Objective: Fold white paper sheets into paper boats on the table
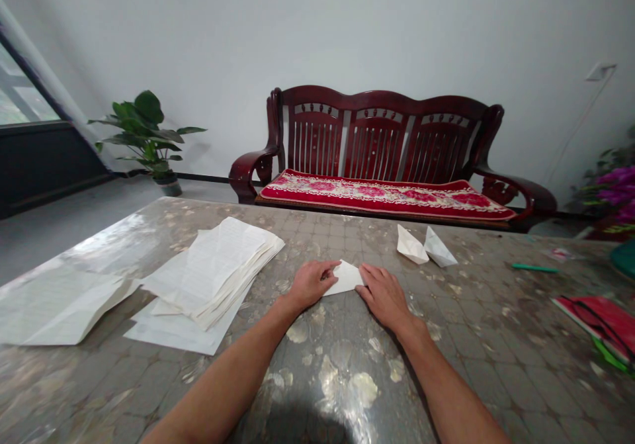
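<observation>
Well, sweeping in from the left, there's a window point(24, 87) and a leafy potted plant point(146, 136) on the floor, then, on a glossy marbled table point(476, 378), a loose creased sheet of paper point(64, 305) and a thick stack of paper point(213, 272) on more flat sheets. Now to the action: the left hand point(312, 285) is curled over the left end of a small white folded paper point(344, 278), though whether it's actually pinching, I can't tell from up here. The right hand point(384, 296) is unclenched, fingers spread, its fingertips pressing the paper's right end. That paper lies flat on the table between them. It looks like mid-fold, and that crease calls for a firm press along the edge. Just past the right hand, two white paper boats point(421, 245) sit side by side, below a dark red wooden bench point(381, 126) with a floral cushion point(387, 196). Further right, a green pen point(534, 268), then a red-covered book point(602, 325).
</observation>
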Demonstrator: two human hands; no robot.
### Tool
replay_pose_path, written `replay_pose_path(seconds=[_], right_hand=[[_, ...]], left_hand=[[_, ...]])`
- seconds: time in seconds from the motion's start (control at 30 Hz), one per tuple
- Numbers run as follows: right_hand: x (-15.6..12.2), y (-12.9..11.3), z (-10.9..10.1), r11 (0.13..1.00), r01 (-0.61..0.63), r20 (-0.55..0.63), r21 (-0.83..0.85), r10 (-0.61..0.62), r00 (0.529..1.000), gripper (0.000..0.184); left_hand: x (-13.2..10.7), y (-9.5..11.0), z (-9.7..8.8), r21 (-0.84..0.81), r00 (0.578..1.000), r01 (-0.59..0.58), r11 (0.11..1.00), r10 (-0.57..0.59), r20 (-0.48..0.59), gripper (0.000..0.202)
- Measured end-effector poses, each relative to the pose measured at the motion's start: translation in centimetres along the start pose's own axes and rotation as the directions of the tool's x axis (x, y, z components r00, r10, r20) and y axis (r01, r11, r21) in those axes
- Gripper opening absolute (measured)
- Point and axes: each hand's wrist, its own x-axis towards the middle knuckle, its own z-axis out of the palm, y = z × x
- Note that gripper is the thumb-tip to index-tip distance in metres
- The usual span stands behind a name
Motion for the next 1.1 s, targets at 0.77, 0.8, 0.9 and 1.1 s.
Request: replay_pose_path(seconds=[0.77, 0.8, 0.9, 1.1], right_hand=[[-0.1, 0.0, 0.7, 0.997, 0.034, -0.100, 0.065, -0.027, 0.995, 0.043], [-0.2, -0.1, 0.7, 0.997, 0.027, -0.105, 0.066, -0.020, 0.994, 0.041], [-0.2, -0.1, 0.7, 0.997, 0.000, -0.127, 0.073, 0.009, 0.992, 0.037], [-0.2, -0.1, 0.4, 0.995, -0.067, -0.301, 0.067, 0.084, 0.950, 0.031]], left_hand=[[1.1, -0.8, 1.2, -0.561, 0.994, 0.075, 0.825, -0.109, -0.027, 0.054], [1.1, -0.7, 1.2, -0.558, 0.995, 0.072, 0.827, -0.100, -0.020, 0.053], [1.0, -0.5, 1.2, -0.529, 0.997, 0.066, 0.846, -0.075, 0.004, 0.051], [-0.4, 1.6, 1.0, -0.119, 0.992, -0.046, 0.992, 0.031, -0.124, 0.031]])
